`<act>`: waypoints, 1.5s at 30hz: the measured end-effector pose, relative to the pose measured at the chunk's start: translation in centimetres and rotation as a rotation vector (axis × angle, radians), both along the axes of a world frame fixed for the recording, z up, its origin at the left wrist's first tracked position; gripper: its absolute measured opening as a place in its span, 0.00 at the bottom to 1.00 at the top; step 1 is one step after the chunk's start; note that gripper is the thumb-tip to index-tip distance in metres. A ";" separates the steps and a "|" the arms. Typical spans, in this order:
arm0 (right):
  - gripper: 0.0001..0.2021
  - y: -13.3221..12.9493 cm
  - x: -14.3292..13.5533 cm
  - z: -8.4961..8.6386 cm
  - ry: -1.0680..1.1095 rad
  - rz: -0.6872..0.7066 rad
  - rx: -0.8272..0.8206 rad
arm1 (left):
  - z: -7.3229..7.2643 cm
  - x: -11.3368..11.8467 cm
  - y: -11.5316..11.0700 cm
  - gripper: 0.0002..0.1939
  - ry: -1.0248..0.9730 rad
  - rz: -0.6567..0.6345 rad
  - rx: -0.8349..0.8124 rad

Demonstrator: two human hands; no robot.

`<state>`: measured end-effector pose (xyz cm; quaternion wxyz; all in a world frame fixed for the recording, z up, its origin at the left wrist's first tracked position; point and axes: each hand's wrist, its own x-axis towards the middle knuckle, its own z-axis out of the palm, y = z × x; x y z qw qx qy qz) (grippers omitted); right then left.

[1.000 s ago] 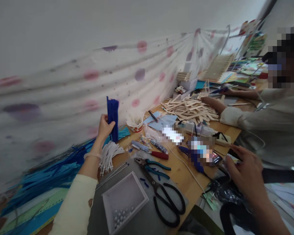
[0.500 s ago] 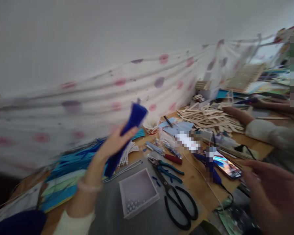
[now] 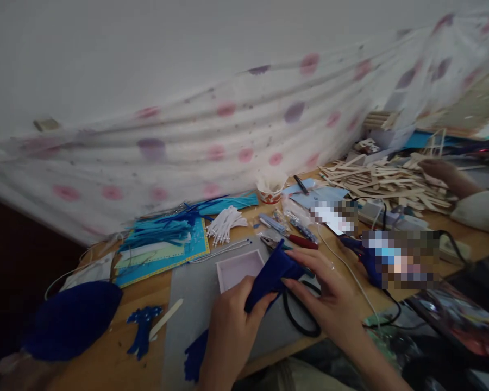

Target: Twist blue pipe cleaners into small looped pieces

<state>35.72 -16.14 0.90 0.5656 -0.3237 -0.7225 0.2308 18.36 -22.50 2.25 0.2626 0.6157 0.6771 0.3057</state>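
A dark blue, fuzzy flat piece [image 3: 271, 274], apparently of pipe cleaners, is held up in front of me between both hands. My left hand [image 3: 234, 323] is closed around its lower left end. With thumb and fingers, my right hand [image 3: 328, 290] pinches its upper right side. Behind it is a white tray [image 3: 238, 271], partly covered by the piece. Black-handled scissors [image 3: 299, 326] lie under my right hand, mostly hidden. Another dark blue fuzzy piece [image 3: 196, 353] pokes out beside my left wrist on the grey mat [image 3: 179, 326].
White pipe cleaners [image 3: 227, 224] and blue ones [image 3: 158, 233] lie at the back. To the left are a large blue fuzzy oval [image 3: 71, 320], a blue ornament [image 3: 142, 328] and a wooden stick [image 3: 167, 319]. A co-worker's hand [image 3: 448, 176] is near piled wooden sticks [image 3: 383, 182].
My left hand has brought the blue piece down from over the back of the table to the front. My right hand has come in from the right and taken hold of it. The view has shifted left.
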 end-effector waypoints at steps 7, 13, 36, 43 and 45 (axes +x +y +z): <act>0.25 -0.6 -0.2 -1.3 0.022 0.003 -0.023 | -1.0 1.3 0.6 0.15 -0.073 0.036 -0.045; 0.28 -0.1 -0.7 -1.7 -0.041 0.008 0.015 | -1.6 1.8 1.2 0.17 -0.106 0.073 -0.056; 0.19 -0.2 -0.5 -2.5 0.007 -0.072 0.078 | -2.9 1.7 1.3 0.16 0.149 0.083 0.128; 0.10 0.5 7.5 -5.4 0.064 -0.359 0.171 | -3.8 0.5 1.0 0.17 0.214 0.086 0.144; 0.06 0.9 13.1 -7.8 0.128 -0.709 0.084 | -4.1 -0.1 0.9 0.17 0.183 0.073 0.149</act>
